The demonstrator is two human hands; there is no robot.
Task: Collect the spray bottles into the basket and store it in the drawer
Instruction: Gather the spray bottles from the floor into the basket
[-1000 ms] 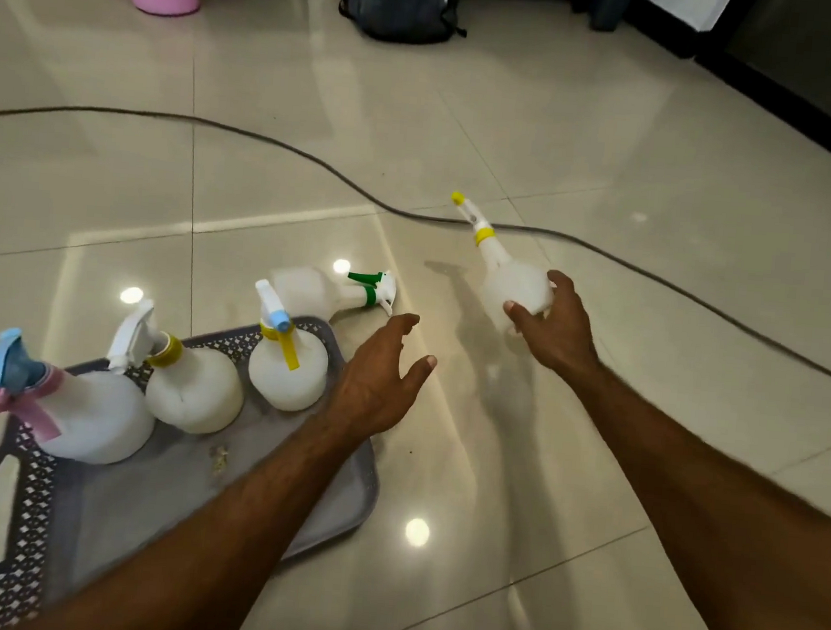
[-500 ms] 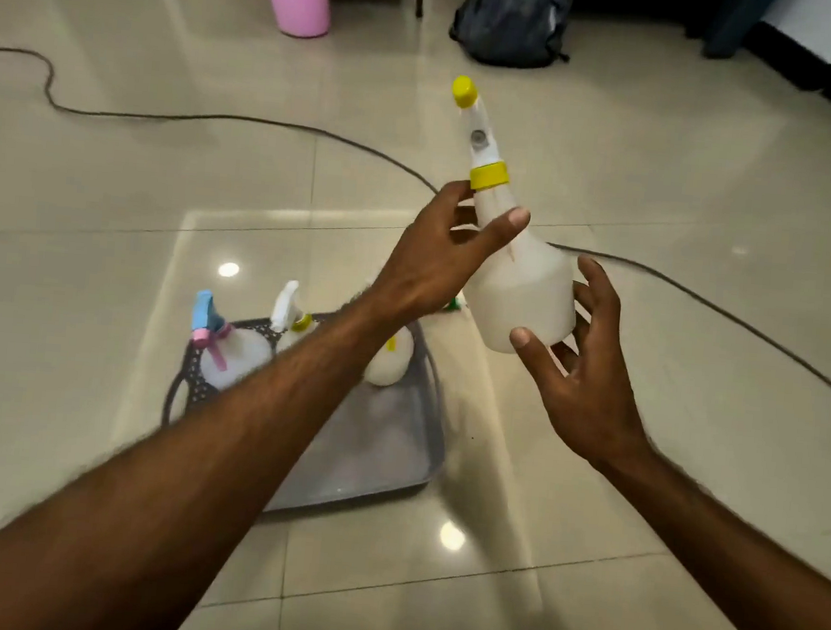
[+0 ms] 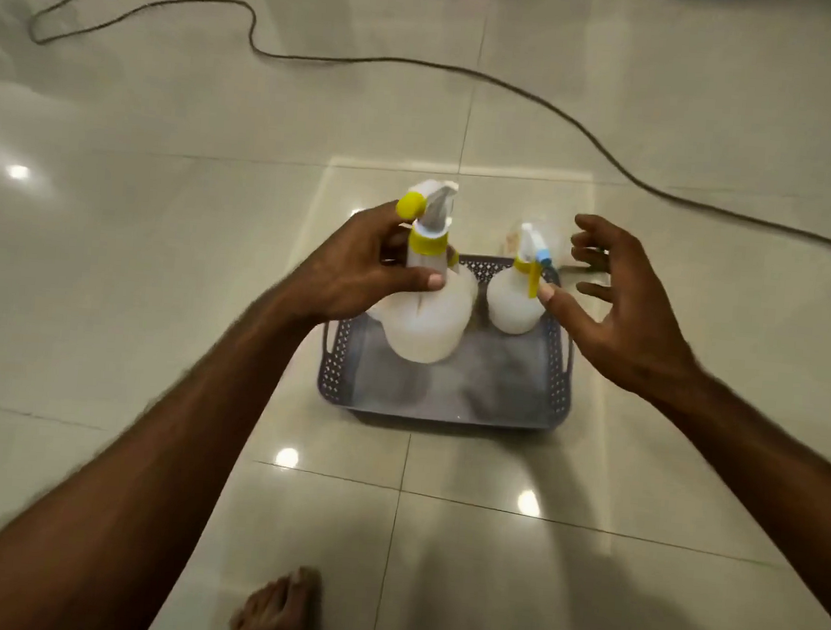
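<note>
My left hand [image 3: 357, 270] grips the neck of a white spray bottle with a yellow collar and yellow nozzle tip [image 3: 428, 316], holding it upright over the left part of the grey perforated basket [image 3: 560, 376]. A second white bottle with a yellow trigger and blue tip [image 3: 514, 302] stands in the basket's far right corner. Behind it, outside the basket, part of another pale bottle [image 3: 551, 236] shows on the floor. My right hand [image 3: 622, 311] hovers open just right of the standing bottle, fingers spread. Other bottles in the basket are hidden behind my left hand.
A dark cable [image 3: 472, 73] snakes across the glossy tiled floor beyond the basket. A bare foot [image 3: 280, 612] rests on the tiles at the bottom edge, near the basket's front.
The yellow-collared bottle passed from my right hand to my left and came down over the basket. My right hand let go and opened. The view swung to face the basket squarely.
</note>
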